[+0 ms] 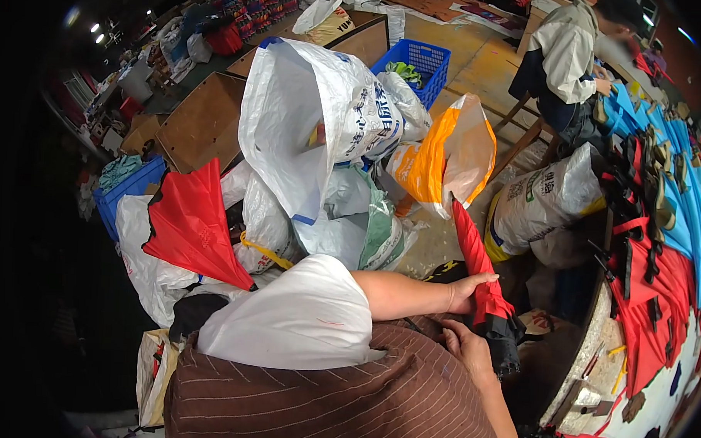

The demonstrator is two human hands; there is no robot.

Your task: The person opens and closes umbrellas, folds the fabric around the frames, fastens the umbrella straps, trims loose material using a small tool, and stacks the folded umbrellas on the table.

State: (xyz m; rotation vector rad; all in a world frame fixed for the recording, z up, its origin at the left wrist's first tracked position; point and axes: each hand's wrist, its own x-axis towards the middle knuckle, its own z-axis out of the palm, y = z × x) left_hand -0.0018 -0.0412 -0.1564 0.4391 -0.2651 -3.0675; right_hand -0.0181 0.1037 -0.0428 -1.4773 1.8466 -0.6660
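A folded red umbrella with a black edge slants down from the orange-rimmed bag toward the person's lap. My left hand is wrapped round its red cloth near the lower part. Just below, my right hand is beside the umbrella's black end, its fingers bent; whether they hold anything is not clear. A brown striped cloth covers the lap. Another red umbrella lies partly spread on white bags at the left.
A large open white sack stands ahead, with a blue crate behind it. At the right, a table bears red and blue umbrellas. A co-worker handles blue cloth at the upper right.
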